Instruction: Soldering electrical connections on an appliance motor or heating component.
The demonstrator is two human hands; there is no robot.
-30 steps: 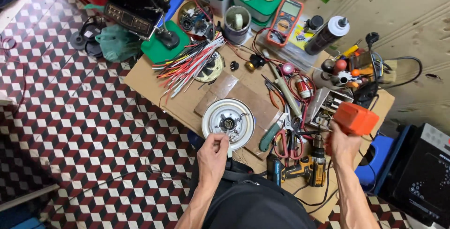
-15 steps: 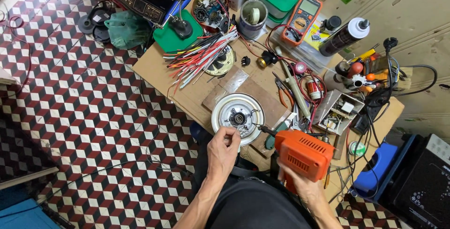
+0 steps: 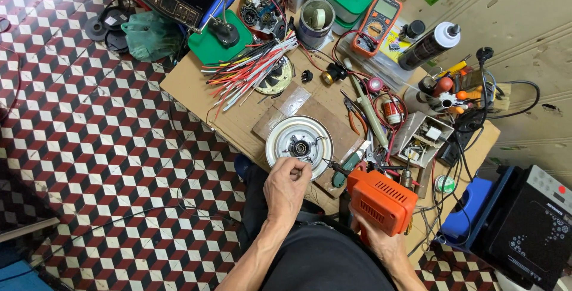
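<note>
A round white motor housing (image 3: 299, 138) lies on a wooden board on the low table (image 3: 196, 88). My left hand (image 3: 286, 185) rests on its near rim, fingers pinched on the edge. My right hand (image 3: 375, 244) grips an orange pistol-shaped power tool (image 3: 381, 200) close to my body; its tip points left at the motor housing. A green-handled screwdriver (image 3: 345, 169) lies just under the tool's nose.
A bundle of coloured wires (image 3: 250, 70), a multimeter (image 3: 375, 24), a spray can (image 3: 430, 44), a tape tin (image 3: 316, 21), pliers and small parts crowd the table. A dark appliance (image 3: 527, 225) stands at right. Checkered tile floor (image 3: 89, 148) lies to the left.
My right hand has brought the orange tool from the table's right side down and left, close to the motor housing. My left hand has moved up onto the housing's near rim.
</note>
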